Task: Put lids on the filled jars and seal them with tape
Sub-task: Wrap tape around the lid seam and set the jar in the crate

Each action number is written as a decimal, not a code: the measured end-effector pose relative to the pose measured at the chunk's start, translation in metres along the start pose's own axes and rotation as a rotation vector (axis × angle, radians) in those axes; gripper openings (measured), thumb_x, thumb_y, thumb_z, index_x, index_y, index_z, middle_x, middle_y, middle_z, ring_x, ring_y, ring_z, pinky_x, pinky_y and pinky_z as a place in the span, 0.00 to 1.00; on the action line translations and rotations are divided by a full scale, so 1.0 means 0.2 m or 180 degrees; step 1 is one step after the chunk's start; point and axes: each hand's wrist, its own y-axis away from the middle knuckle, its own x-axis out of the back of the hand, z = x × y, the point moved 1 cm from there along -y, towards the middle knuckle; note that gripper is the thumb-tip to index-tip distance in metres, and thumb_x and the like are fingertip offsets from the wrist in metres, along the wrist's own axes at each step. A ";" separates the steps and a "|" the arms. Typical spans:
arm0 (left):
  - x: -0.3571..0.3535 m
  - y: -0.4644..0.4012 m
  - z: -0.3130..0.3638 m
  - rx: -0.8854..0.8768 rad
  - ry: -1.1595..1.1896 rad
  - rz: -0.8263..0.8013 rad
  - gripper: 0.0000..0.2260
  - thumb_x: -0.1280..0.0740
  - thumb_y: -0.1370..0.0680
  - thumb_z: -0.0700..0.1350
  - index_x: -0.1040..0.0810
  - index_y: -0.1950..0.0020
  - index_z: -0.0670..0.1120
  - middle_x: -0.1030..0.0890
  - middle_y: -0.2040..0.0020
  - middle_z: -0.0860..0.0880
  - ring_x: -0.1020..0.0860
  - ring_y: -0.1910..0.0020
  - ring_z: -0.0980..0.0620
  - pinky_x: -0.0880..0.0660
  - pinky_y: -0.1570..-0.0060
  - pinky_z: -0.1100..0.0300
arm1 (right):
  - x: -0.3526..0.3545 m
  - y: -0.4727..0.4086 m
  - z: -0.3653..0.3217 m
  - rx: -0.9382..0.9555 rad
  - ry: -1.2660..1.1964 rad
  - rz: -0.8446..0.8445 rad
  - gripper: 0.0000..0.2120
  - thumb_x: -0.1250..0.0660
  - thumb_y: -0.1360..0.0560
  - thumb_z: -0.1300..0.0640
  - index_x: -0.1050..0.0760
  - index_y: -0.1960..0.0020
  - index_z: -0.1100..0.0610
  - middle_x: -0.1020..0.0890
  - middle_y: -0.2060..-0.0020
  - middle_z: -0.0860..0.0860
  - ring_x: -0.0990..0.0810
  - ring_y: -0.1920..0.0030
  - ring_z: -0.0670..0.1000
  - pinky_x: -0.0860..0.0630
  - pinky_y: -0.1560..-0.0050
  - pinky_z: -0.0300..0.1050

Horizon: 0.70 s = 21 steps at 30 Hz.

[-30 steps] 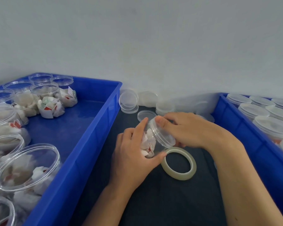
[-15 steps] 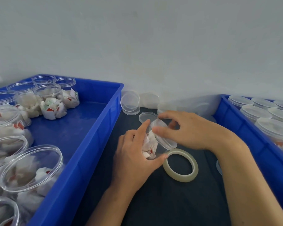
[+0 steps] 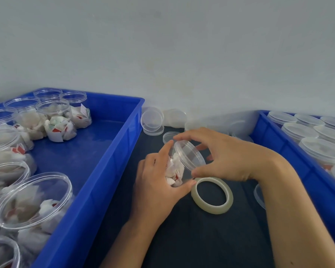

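Dark mat [image 3: 182, 238] between two blue crates [image 3: 104, 171] [image 3: 278, 147]; pale grey wall [image 3: 182, 55] behind.

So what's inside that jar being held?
White wrapped packets, some with red marks, show through the clear jar. The left hand covers its lower part, hiding the rest.

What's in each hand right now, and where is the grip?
The left hand grips the filled jar around its body, tilted. The right hand holds the lid by its rim, at the jar's mouth.
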 end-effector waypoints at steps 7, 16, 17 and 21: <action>-0.01 -0.01 -0.03 0.0109 0.0253 0.0027 0.47 0.19 0.35 0.65 0.38 0.21 0.70 0.26 0.40 0.64 0.27 0.39 0.59 0.29 0.46 0.66 | -0.02 -0.04 -0.01 0.0097 0.0083 0.0341 0.34 0.22 0.28 0.39 0.34 0.29 0.25 0.29 0.38 0.33 0.22 0.42 0.40 0.24 0.39 0.44; -0.02 -0.01 -0.01 0.0243 0.0260 0.0071 0.43 0.17 0.34 0.60 0.33 0.23 0.63 0.23 0.42 0.59 0.25 0.41 0.56 0.24 0.45 0.56 | -0.06 -0.08 0.01 0.0080 0.0201 0.0575 0.29 0.27 0.28 0.33 0.35 0.30 0.25 0.28 0.40 0.33 0.25 0.44 0.37 0.26 0.40 0.46; -0.02 -0.01 -0.01 0.0258 0.0252 0.0075 0.43 0.17 0.34 0.60 0.33 0.22 0.62 0.22 0.41 0.59 0.25 0.41 0.55 0.23 0.44 0.54 | -0.06 -0.09 0.01 0.0058 0.0225 0.0579 0.29 0.28 0.27 0.33 0.36 0.30 0.25 0.29 0.41 0.34 0.26 0.44 0.37 0.27 0.40 0.46; -0.02 -0.01 0.00 0.0279 0.0224 0.0084 0.44 0.17 0.34 0.60 0.33 0.22 0.62 0.23 0.42 0.59 0.25 0.40 0.55 0.23 0.43 0.51 | -0.07 -0.09 0.01 0.0048 0.0190 0.0564 0.28 0.29 0.26 0.33 0.35 0.29 0.26 0.29 0.41 0.34 0.27 0.45 0.37 0.30 0.43 0.43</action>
